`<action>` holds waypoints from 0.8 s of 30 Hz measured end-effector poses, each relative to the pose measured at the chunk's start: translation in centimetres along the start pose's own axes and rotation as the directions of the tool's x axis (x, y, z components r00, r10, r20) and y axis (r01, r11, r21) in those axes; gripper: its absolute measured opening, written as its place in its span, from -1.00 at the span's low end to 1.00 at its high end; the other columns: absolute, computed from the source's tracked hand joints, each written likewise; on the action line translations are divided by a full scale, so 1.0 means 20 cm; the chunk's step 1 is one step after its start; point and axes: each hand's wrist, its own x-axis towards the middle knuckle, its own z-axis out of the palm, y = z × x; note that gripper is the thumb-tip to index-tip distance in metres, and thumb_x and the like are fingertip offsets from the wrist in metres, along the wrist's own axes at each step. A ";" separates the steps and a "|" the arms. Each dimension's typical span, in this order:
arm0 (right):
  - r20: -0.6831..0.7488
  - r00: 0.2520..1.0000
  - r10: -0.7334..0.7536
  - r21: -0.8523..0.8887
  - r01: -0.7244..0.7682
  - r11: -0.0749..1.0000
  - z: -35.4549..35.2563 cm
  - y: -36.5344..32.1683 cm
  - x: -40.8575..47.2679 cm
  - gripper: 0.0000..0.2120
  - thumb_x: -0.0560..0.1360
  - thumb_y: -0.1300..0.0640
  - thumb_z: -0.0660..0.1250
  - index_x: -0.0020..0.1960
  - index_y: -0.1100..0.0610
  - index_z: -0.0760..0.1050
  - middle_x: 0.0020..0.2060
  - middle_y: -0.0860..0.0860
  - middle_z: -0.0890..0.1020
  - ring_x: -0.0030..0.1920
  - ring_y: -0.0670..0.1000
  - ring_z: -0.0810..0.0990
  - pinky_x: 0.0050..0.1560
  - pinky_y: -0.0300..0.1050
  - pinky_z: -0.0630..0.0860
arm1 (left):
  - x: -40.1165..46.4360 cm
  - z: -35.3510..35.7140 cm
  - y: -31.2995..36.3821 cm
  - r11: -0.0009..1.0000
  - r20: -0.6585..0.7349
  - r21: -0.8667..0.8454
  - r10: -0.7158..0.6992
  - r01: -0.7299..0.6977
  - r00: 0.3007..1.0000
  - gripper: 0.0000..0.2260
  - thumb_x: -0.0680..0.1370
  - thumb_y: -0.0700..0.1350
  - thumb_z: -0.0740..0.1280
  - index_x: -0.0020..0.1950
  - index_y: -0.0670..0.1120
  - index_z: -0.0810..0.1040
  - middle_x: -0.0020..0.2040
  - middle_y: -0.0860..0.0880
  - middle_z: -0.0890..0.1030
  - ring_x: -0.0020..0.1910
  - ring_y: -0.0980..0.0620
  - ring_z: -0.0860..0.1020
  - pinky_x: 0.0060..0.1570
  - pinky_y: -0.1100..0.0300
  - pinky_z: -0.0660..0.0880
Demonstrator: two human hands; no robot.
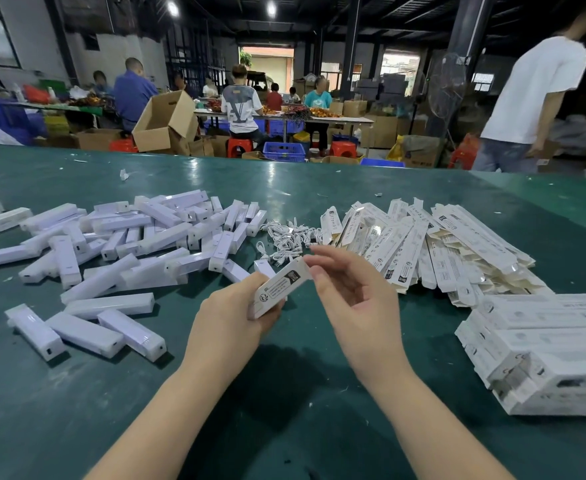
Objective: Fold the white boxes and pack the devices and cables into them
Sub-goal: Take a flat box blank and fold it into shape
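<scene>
A white box (279, 287) with black print on its face is being held just below the centre of the frame, above the green table (284, 393), tilting from lower left up to upper right. The left hand (231, 322) is gripping its lower end, fingers curling round the near edge and underside so that this end is lying in the palm. The right hand (348, 289) is meeting the upper end: its fingers are loosely bent and spread, palm facing left, with the fingertips (314, 263) touching the box's top corner; whether they are pinching a flap there cannot be told. Just beyond the hands, at centre frame, a tangle of white cables (286, 239) is lying on the table. To the left of the cables, white devices (139, 240) are sprawling in a loose heap across the left half of the frame, a few lying apart at lower left. To the right of the cables, flat unfolded boxes (433, 247) are fanning out in an overlapping pile. At the lower right edge, filled boxes (544, 348) are sitting in a stack. Across the upper part of the frame, people are sitting at tables among cardboard cartons, and a person in a white shirt (530, 95) is standing at upper right.
</scene>
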 end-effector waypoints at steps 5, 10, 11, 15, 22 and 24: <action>-0.021 0.980 0.199 0.150 -0.193 0.970 -0.02 0.00 0.03 -0.83 0.46 0.27 0.46 -0.03 0.04 0.68 -0.16 -0.08 0.73 -0.11 -0.18 0.68 -0.08 -0.42 0.51 | 0.00 0.02 0.01 0.997 0.011 0.057 0.053 -0.053 0.999 -0.86 0.47 0.01 0.41 -0.12 0.13 0.44 -0.35 0.11 0.51 -0.31 0.07 0.45 -0.27 0.06 0.47; -0.013 0.986 0.168 0.116 -0.166 0.979 -0.02 0.00 0.04 -0.86 0.49 0.23 0.42 -0.08 0.01 0.69 -0.16 -0.12 0.73 -0.09 -0.21 0.67 -0.06 -0.44 0.50 | 0.00 0.02 0.01 0.998 -0.010 0.030 0.054 -0.053 0.999 -0.85 0.45 0.00 0.42 -0.07 0.15 0.47 -0.35 0.15 0.51 -0.30 0.06 0.46 -0.25 0.07 0.49; -0.039 0.987 0.153 0.098 -0.149 0.984 -0.02 0.00 0.03 -0.86 0.50 0.23 0.41 -0.08 0.01 0.69 -0.15 -0.14 0.73 -0.08 -0.21 0.67 -0.05 -0.44 0.50 | 0.00 0.02 0.01 0.998 -0.013 0.032 0.060 -0.060 0.998 -0.86 0.45 0.01 0.42 -0.08 0.13 0.48 -0.35 0.14 0.51 -0.29 0.04 0.47 -0.25 0.07 0.50; -0.152 0.980 0.129 0.083 -0.118 0.990 -0.01 0.01 0.02 -0.86 0.52 0.21 0.40 -0.09 0.00 0.68 -0.21 -0.18 0.72 -0.12 -0.24 0.67 -0.08 -0.47 0.48 | -0.01 0.04 0.02 0.993 -0.024 0.067 0.095 -0.093 0.995 -0.82 0.44 0.01 0.41 -0.08 0.12 0.42 -0.36 0.13 0.49 -0.30 0.04 0.43 -0.29 0.09 0.47; -0.265 0.958 0.113 0.095 -0.091 0.991 0.04 0.01 -0.01 -0.90 0.49 0.24 0.43 -0.13 0.09 0.70 -0.20 -0.05 0.73 -0.16 -0.20 0.65 -0.10 -0.42 0.48 | -0.02 0.08 0.07 0.979 -0.020 0.179 0.107 -0.102 0.994 -0.81 0.47 0.00 0.38 0.04 0.11 0.46 -0.25 0.11 0.44 -0.18 -0.12 0.51 -0.20 0.04 0.47; -0.288 0.948 0.133 0.113 -0.104 0.988 0.05 0.02 -0.01 -0.91 0.48 0.22 0.44 -0.12 0.09 0.71 -0.19 -0.03 0.73 -0.14 -0.17 0.66 -0.08 -0.41 0.49 | -0.02 0.08 0.08 0.976 -0.018 0.191 0.109 -0.103 0.994 -0.80 0.49 0.00 0.37 0.09 0.08 0.46 -0.23 0.12 0.42 -0.16 -0.13 0.51 -0.19 0.03 0.47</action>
